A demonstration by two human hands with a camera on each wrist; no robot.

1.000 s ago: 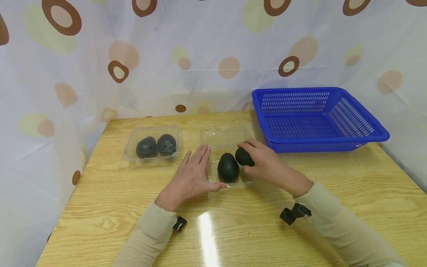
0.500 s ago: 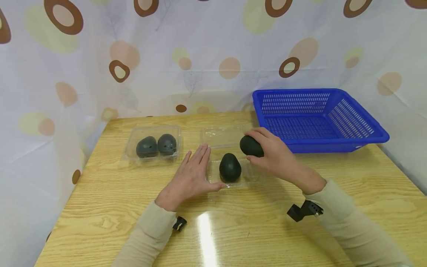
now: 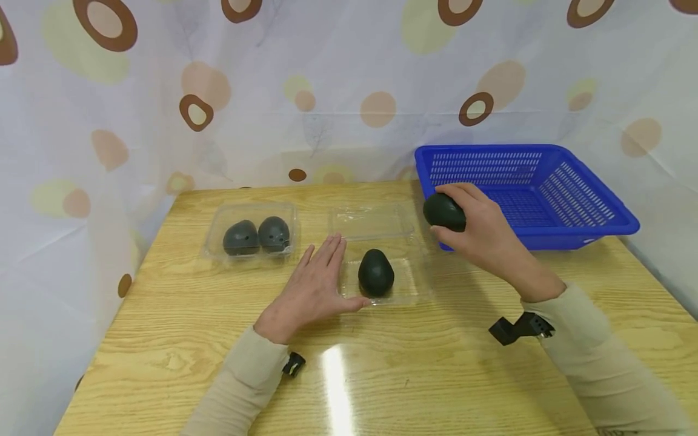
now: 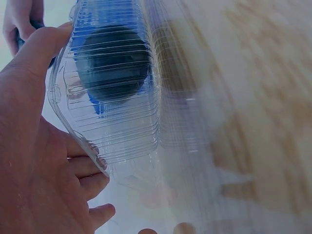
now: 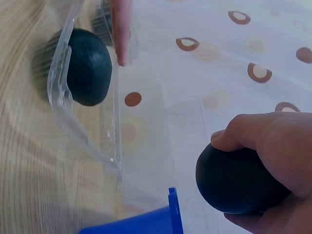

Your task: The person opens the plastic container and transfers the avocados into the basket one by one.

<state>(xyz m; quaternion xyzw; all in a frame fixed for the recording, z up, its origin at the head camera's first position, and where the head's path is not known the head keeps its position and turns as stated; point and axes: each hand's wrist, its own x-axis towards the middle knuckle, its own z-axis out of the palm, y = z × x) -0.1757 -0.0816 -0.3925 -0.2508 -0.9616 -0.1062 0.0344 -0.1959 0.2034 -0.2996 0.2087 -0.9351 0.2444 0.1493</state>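
Note:
My right hand grips a dark green avocado, held up over the near left corner of the blue basket. The right wrist view shows the thumb and fingers around this avocado. A second avocado sits in a clear plastic clamshell box, whose lid lies folded back behind it. My left hand rests at the box's left side, fingers stretched out, thumb along the front edge. In the left wrist view, thumb and fingers touch the ribbed box's rim.
A closed clear clamshell box with two avocados stands at the back left of the wooden table. The blue basket has high slotted walls and stands at the back right. A patterned cloth hangs behind the table.
The right hand has lifted the avocado out of the clamshell box and carried it up and right to the basket's corner. The left hand stays at the box.

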